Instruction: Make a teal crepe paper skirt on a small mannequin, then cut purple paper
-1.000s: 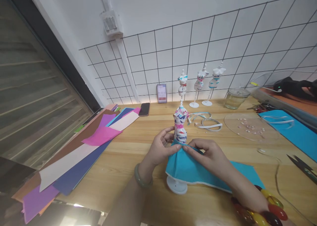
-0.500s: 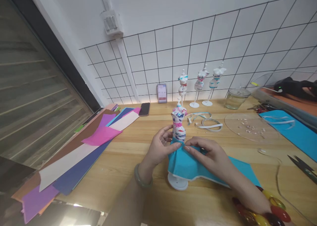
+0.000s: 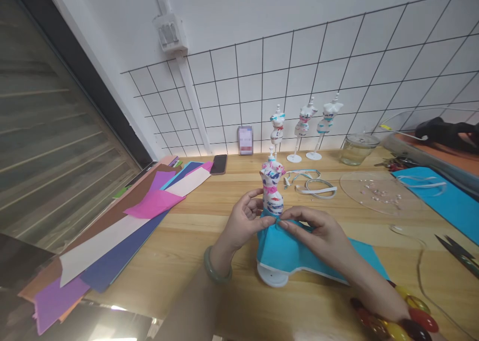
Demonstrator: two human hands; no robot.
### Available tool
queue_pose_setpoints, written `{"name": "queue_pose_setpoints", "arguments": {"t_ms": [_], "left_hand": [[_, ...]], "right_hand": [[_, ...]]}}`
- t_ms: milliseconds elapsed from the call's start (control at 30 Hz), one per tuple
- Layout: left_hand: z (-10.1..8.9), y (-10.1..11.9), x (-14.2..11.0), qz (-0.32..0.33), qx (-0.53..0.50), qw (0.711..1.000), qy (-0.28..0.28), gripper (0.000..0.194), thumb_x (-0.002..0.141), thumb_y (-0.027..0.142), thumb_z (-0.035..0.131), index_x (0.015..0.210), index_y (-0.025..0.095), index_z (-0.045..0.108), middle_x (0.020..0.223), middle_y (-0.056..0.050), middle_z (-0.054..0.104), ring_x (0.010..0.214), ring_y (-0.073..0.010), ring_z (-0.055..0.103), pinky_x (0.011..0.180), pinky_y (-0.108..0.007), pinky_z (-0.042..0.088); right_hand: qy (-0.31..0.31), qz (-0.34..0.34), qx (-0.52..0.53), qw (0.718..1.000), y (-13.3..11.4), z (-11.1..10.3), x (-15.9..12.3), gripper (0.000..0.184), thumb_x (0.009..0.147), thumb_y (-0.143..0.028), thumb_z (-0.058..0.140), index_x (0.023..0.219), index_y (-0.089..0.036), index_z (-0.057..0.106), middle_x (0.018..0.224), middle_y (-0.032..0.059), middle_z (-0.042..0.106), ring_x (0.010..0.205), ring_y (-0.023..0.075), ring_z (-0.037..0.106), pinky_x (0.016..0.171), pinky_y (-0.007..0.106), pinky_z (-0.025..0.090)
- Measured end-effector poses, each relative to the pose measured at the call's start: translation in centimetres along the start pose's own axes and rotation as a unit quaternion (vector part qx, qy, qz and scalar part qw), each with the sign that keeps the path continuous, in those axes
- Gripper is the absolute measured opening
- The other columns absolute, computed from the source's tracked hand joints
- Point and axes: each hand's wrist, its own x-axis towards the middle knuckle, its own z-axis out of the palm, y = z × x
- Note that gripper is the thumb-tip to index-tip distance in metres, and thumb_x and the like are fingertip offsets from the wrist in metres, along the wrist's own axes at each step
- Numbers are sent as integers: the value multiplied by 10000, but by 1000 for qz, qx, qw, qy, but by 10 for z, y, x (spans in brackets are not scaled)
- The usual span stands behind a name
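Note:
A small white dress form [image 3: 272, 186] with pink, blue and red patches stands upright on its round base [image 3: 275, 277]. Blue fabric [image 3: 279, 254] wraps around its lower part and trails off to the right beneath my right forearm. My left hand [image 3: 245, 216] is closed at the form's left side, thumb pressing the fabric's top edge and fingers partly behind the form. My right hand [image 3: 318, 231] pinches the same top edge between thumb and forefinger, just beside the left thumb. The form's stand is hidden behind the fabric.
Three more dress forms [image 3: 325, 119] stand at the back by a glass jar [image 3: 358, 149]. Coloured sheets [image 3: 149, 206] lie left, near a phone [image 3: 219, 164]. On the right are a clear disc with beads [image 3: 379, 194], blue sheet [image 3: 449, 201] and scissors [image 3: 462, 254].
The dress form and the fabric around it have shifted slightly to the right. My thumbs have come closer together at the fabric's top edge.

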Motion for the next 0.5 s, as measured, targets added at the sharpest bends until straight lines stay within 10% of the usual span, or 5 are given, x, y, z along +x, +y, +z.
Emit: {"name": "queue_pose_setpoints", "arguments": {"t_ms": [500], "left_hand": [[3, 1, -1, -12, -5, 1000, -9, 602, 632, 172, 721, 1176, 193, 464, 944, -73, 623, 931, -210, 570, 825, -347, 407]], "right_hand": [[8, 49, 32, 998, 2, 1, 0, 145, 778, -338, 579, 770, -194, 562, 732, 12, 600, 691, 142, 558, 616, 244, 448]]}}
